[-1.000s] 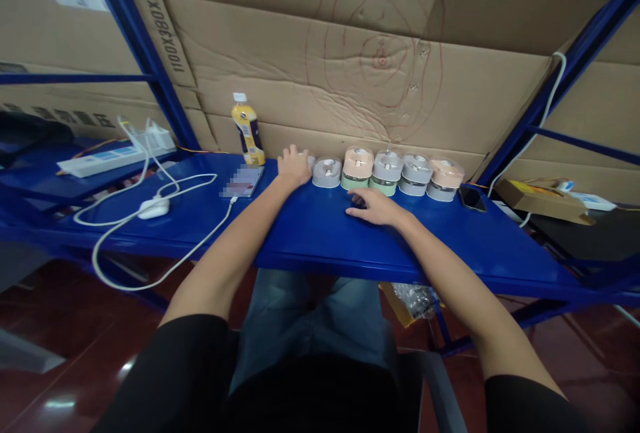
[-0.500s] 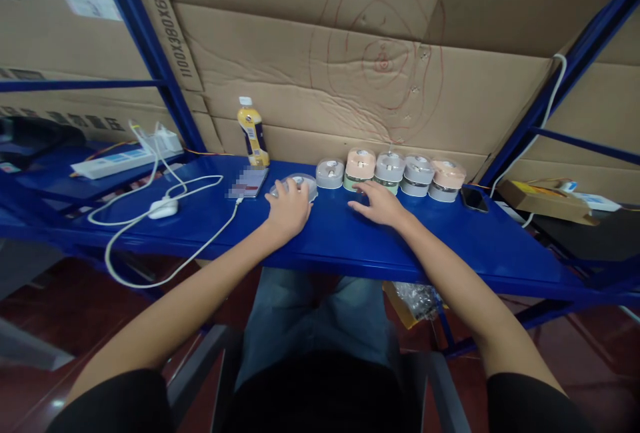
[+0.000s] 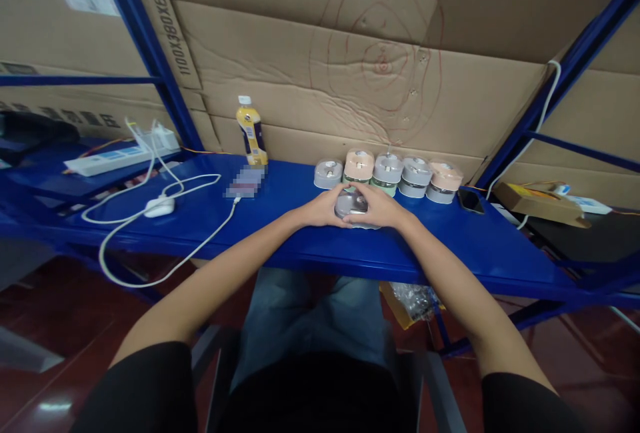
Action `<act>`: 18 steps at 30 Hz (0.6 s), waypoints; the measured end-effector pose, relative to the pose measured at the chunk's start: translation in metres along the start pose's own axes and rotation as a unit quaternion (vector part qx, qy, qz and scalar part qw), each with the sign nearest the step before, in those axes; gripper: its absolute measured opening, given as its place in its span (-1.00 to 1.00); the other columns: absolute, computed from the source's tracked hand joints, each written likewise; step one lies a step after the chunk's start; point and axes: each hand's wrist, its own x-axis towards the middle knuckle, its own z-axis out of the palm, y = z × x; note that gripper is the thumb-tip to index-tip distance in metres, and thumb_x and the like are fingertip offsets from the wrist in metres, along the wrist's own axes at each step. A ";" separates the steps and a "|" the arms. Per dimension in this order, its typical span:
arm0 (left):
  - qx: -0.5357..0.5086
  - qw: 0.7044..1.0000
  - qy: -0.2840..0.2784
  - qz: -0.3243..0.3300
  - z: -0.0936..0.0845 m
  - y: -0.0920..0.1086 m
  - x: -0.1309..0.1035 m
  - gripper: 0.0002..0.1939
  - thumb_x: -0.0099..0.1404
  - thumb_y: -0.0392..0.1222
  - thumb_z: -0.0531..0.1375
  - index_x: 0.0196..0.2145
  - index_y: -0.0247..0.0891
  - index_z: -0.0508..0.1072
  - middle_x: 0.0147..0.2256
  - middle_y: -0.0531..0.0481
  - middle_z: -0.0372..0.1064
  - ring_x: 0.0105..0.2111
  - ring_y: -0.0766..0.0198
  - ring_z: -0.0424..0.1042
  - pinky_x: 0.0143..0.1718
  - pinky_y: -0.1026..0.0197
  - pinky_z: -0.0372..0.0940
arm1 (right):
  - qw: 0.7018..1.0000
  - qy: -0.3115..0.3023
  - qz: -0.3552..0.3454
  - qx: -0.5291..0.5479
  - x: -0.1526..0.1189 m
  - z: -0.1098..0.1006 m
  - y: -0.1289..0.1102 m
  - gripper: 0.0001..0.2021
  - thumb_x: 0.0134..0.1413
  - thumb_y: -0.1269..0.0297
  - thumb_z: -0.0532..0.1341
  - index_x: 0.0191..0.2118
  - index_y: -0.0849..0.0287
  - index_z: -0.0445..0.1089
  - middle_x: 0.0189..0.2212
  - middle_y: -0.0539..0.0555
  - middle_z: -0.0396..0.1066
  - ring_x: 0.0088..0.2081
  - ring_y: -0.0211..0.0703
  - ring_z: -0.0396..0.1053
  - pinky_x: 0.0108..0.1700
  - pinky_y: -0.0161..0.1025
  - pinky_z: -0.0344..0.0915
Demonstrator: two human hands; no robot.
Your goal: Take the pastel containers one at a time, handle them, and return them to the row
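A grey container with a clear lid [image 3: 352,203] rests on the blue table in front of me. My left hand [image 3: 327,209] is curved round its left side, and my right hand [image 3: 381,207] wraps its right side. The fingertips of both hands come together around it. Just behind my hands is a row of similar containers: a single grey one [image 3: 329,173] at the left, then stacked ones with a pink top [image 3: 359,165], a grey top [image 3: 389,168], another grey top [image 3: 417,171] and a pink top [image 3: 445,176].
A yellow bottle [image 3: 251,133] stands behind a blurred phone [image 3: 246,181] with a white cable. Further left are a white charger [image 3: 160,206] and a power strip [image 3: 120,161]. A dark phone [image 3: 471,201] and an open cardboard box [image 3: 540,204] lie at the right.
My left hand has moved right with the grey container, from beside the phone to in front of the row. My right hand has closed in on the container's right side.
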 end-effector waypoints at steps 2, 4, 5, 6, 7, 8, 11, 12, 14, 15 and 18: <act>-0.013 1.000 0.004 -0.001 0.003 -0.005 0.000 0.17 0.04 0.23 0.56 0.44 -0.23 0.19 0.33 -0.39 0.40 0.31 -0.31 0.45 0.34 -0.30 0.32 | 1.000 -0.001 0.003 0.015 0.000 -0.005 0.004 -0.06 0.02 -0.20 0.51 0.44 0.15 0.34 0.25 0.33 0.53 0.22 0.34 0.52 0.26 0.23 0.44; -0.011 1.000 0.012 -0.004 0.005 -0.006 -0.003 0.20 0.04 0.25 0.56 0.47 -0.24 0.18 0.32 -0.41 0.41 0.30 -0.32 0.46 0.33 -0.31 0.33 | 0.999 0.006 0.017 0.035 -0.001 -0.011 0.009 -0.14 0.06 -0.19 0.49 0.39 0.13 0.40 0.16 0.28 0.59 0.13 0.27 0.57 0.22 0.20 0.47; -0.008 1.000 0.016 -0.006 0.005 -0.006 -0.006 0.22 0.04 0.26 0.56 0.48 -0.25 0.17 0.31 -0.42 0.42 0.30 -0.32 0.46 0.32 -0.31 0.35 | 0.998 0.014 0.029 0.045 -0.002 -0.015 0.013 -0.18 0.09 -0.20 0.47 0.36 0.14 0.42 0.11 0.27 0.61 0.08 0.24 0.58 0.19 0.18 0.49; -0.002 1.000 0.019 -0.007 0.005 -0.005 -0.009 0.23 0.04 0.27 0.56 0.49 -0.26 0.17 0.30 -0.41 0.42 0.30 -0.32 0.46 0.31 -0.31 0.35 | 0.997 0.026 0.044 0.053 -0.004 -0.019 0.018 -0.21 0.12 -0.20 0.46 0.35 0.16 0.43 0.06 0.26 0.62 0.05 0.23 0.59 0.17 0.18 0.50; 0.006 1.000 0.019 -0.005 0.004 -0.004 -0.011 0.19 0.07 0.27 0.55 0.48 -0.25 0.20 0.29 -0.39 0.43 0.29 -0.30 0.45 0.32 -0.31 0.34 | 0.996 0.040 0.060 0.059 -0.005 -0.023 0.023 -0.22 0.13 -0.21 0.44 0.33 0.17 0.45 0.04 0.27 0.63 0.03 0.22 0.60 0.15 0.18 0.51; 0.017 1.000 0.015 -0.001 0.004 -0.002 -0.014 0.10 0.12 0.26 0.53 0.46 -0.23 0.27 0.27 -0.35 0.44 0.29 -0.28 0.45 0.34 -0.30 0.33 | 0.994 0.055 0.075 0.061 -0.007 -0.028 0.028 -0.23 0.14 -0.22 0.43 0.31 0.18 0.46 0.02 0.28 0.63 0.02 0.23 0.59 0.15 0.18 0.51; 0.061 0.998 -0.009 0.009 0.002 0.002 -0.018 -0.33 0.29 0.18 0.43 0.26 -0.14 0.57 0.24 -0.26 0.42 0.30 -0.20 0.43 0.41 -0.27 0.26 | 0.987 0.092 0.122 0.054 -0.012 -0.039 0.042 -0.26 0.15 -0.24 0.42 0.27 0.19 0.50 0.01 0.31 0.62 0.05 0.28 0.58 0.15 0.24 0.51; 0.071 0.997 -0.014 0.009 0.002 0.003 -0.018 -0.43 0.33 0.16 0.40 0.20 -0.12 0.64 0.24 -0.25 0.40 0.31 -0.18 0.42 0.43 -0.27 0.24 | 0.985 0.099 0.135 0.051 -0.013 -0.042 0.045 -0.27 0.15 -0.25 0.42 0.26 0.19 0.51 0.01 0.31 0.62 0.06 0.30 0.58 0.15 0.26 0.51; 0.078 0.997 -0.012 0.011 0.003 0.003 -0.018 -0.52 0.37 0.15 0.37 0.13 -0.12 0.69 0.25 -0.26 0.37 0.32 -0.17 0.41 0.44 -0.27 0.23 | 0.983 0.100 0.148 0.050 -0.014 -0.045 0.048 -0.28 0.14 -0.24 0.42 0.25 0.18 0.52 0.00 0.31 0.62 0.06 0.33 0.57 0.16 0.29 0.50; 0.076 0.997 -0.007 0.013 0.003 0.003 -0.018 -0.53 0.38 0.15 0.36 0.11 -0.13 0.70 0.25 -0.26 0.36 0.31 -0.17 0.41 0.43 -0.27 0.23 | 0.983 0.098 0.150 0.050 -0.014 -0.045 0.049 -0.28 0.14 -0.24 0.42 0.25 0.18 0.52 0.00 0.31 0.62 0.06 0.34 0.57 0.16 0.29 0.50; 0.073 0.997 0.027 0.004 -0.003 -0.002 -0.016 -0.53 0.41 0.18 0.32 0.08 -0.17 0.71 0.23 -0.26 0.39 0.26 -0.15 0.45 0.41 -0.26 0.27 | 0.984 0.087 0.148 0.048 -0.013 -0.046 0.048 -0.27 0.14 -0.23 0.42 0.26 0.19 0.52 0.01 0.32 0.62 0.07 0.33 0.56 0.17 0.29 0.50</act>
